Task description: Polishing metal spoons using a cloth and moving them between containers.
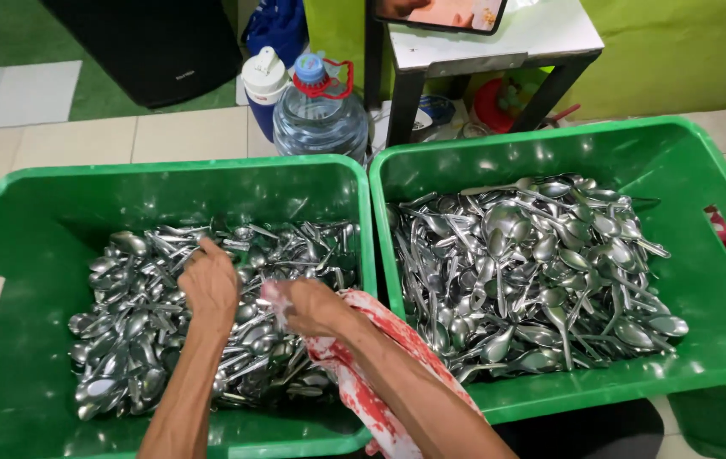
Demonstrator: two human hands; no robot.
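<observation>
Spoons, shiny steel, under your left hand, fingers curled, perhaps pinching 1; right hand grips red-white cloth.

Polished metal spoons gleam in the left green crate, glossy smooth plastic. More shiny metal spoons heap in the right crate, same slick plastic. Soft red-and-white cloth, matt and crumpled, drapes the right hand. Clear plastic water jug behind; pale floor tiles look smooth.
</observation>
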